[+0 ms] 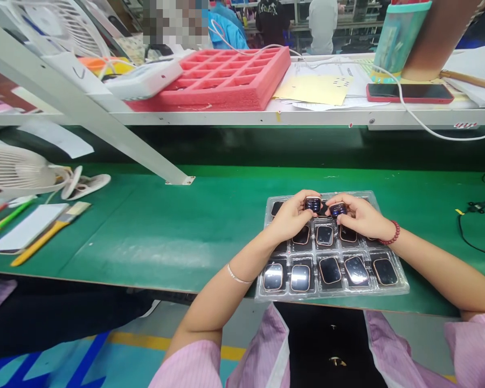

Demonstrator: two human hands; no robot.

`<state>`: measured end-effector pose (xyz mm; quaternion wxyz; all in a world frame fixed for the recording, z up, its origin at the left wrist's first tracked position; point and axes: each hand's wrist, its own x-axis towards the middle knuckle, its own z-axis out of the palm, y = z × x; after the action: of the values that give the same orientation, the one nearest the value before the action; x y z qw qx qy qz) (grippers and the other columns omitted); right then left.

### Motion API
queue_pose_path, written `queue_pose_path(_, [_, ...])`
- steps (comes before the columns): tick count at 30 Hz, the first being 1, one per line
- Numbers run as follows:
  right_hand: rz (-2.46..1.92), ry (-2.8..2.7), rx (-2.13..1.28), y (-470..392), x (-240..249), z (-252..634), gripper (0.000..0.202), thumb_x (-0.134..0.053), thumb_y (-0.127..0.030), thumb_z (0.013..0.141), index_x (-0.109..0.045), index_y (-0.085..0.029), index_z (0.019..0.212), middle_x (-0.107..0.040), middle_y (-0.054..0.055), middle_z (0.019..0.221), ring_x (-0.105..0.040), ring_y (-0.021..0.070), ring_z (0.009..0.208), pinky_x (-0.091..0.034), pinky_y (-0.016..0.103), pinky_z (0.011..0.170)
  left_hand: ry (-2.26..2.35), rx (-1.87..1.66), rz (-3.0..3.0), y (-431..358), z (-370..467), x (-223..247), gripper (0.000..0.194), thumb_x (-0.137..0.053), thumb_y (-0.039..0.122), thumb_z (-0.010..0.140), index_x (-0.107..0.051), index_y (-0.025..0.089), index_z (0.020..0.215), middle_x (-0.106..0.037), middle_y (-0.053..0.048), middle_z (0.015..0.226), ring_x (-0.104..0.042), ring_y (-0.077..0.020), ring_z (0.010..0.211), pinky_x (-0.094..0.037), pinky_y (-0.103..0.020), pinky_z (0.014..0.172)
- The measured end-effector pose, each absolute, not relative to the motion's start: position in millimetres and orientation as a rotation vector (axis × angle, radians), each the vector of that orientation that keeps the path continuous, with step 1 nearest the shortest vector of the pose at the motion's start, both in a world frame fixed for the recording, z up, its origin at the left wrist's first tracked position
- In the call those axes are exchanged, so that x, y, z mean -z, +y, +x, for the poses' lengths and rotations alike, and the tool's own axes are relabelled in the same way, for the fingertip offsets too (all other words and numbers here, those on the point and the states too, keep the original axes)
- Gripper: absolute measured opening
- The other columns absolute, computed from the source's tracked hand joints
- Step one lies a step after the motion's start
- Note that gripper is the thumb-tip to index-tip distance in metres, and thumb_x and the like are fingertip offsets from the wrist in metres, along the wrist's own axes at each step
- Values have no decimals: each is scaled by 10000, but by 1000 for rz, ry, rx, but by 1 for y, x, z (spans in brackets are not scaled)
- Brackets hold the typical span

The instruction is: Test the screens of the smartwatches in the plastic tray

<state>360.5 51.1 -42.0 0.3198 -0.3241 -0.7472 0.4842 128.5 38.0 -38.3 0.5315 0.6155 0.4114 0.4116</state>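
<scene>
A clear plastic tray (332, 295) with several square watch faces in its pockets lies at the bench's front edge. Over its back row, my left hand (294, 215) is closed on a watch face (313, 204) whose screen shows a lit pattern. Just to the right, my right hand (358, 216) grips another lit watch face (338, 209) between thumb and fingers. The two held pieces are close together but apart. In the front row, a watch face (330, 270) sits in its pocket, screen up. My hands partly hide the back rows.
On the green bench (145, 226) at left are a yellow-handled brush (50, 234), a white pad (32, 226) and a fan (18, 170). The raised shelf (234, 117) holds a red foam tray (226, 81) and a phone (410, 92). Black cables (477, 207) lie right. People are beyond.
</scene>
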Motion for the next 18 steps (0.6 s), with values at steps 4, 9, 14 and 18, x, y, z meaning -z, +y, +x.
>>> queue_pose_path(4, [-799, -1954, -1345, 53, 45, 361, 365, -532, -134, 872, -638, -215, 1212, -693, 103, 1249, -721, 217, 1021, -640, 371, 790, 928, -973, 1457, 38, 129, 38, 222, -644, 149, 804, -628, 157, 1026, -697, -45, 944, -665, -160, 852, -538, -299, 802])
queue_pose_path(9, [-784, -1972, -1327, 52, 43, 361, 434, -573, -104, 832, -632, -216, 1248, -695, 94, 1232, -727, 207, 1000, -632, 376, 832, 908, -975, 1460, 38, 127, 40, 330, -737, 173, 768, -650, 165, 1086, -712, -56, 986, -676, -183, 915, -545, -298, 814])
queue_pose_path(14, [-916, -1833, -1467, 53, 38, 362, 252, -488, -256, 982, -679, -183, 1129, -755, 80, 1024, -698, 124, 667, -576, 250, 582, 956, -933, 1420, 38, 125, 40, 354, -601, 481, 944, -698, 152, 1031, -719, -67, 870, -653, -143, 666, -466, -234, 548])
queue_pose_path(18, [-899, -1779, -1456, 53, 36, 359, 267, -615, -199, 895, -662, -191, 1158, -764, 74, 1040, -722, 147, 774, -581, 245, 615, 960, -966, 1398, 39, 124, 38, 437, -760, 412, 845, -643, 173, 1191, -741, -72, 993, -692, -149, 765, -499, -230, 616])
